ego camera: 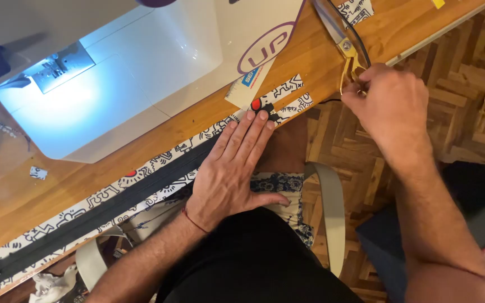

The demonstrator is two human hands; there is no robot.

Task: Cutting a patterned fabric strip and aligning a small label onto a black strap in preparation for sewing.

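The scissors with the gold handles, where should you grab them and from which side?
Grab the scissors by the gold finger loops, coming from the table's front edge. The loops point toward that edge, where the right hand already touches them, while the blades point away across the wooden table. The left hand lies flat on the zipper strip.

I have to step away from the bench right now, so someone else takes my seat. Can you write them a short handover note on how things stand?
Left hand: flat, palm down, pressing the dark zipper and printed fabric strip onto the wooden table, fingertips near the strip's end.
Right hand: on the handles of the gold scissors, which lie on the table by the edge.
White sewing machine sits behind, its light on.
Done: zipper laid along the strip.
Left: no cut started; nothing lies under the needle.
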